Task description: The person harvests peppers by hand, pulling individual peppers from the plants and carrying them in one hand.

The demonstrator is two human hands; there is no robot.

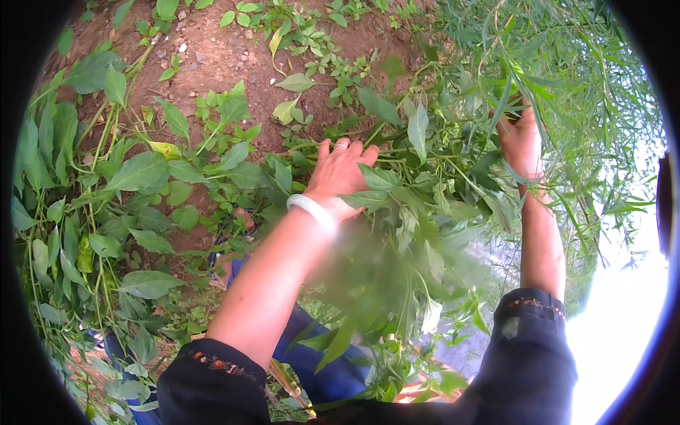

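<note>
My left hand (338, 173), with a ring on one finger and a pale bangle at the wrist, reaches into a leafy pepper plant (397, 180). Its fingers bend down over the green stems, fingertips partly hidden. Farther right, my right hand (523, 138) is raised among narrow-leaved foliage (559, 92). The fingers there curl inward behind leaves, and what they hold cannot be made out. Broad leaves hang below and between my two forearms, some blurred close to the camera.
More pepper plants (142, 173) stand at the left, one bearing a green pepper (85, 253). Reddish-brown soil (212, 53) with small stones and low weeds (326, 53) lies ahead. Blue cloth (322, 361) shows below my arms. Bright glare fills the lower right.
</note>
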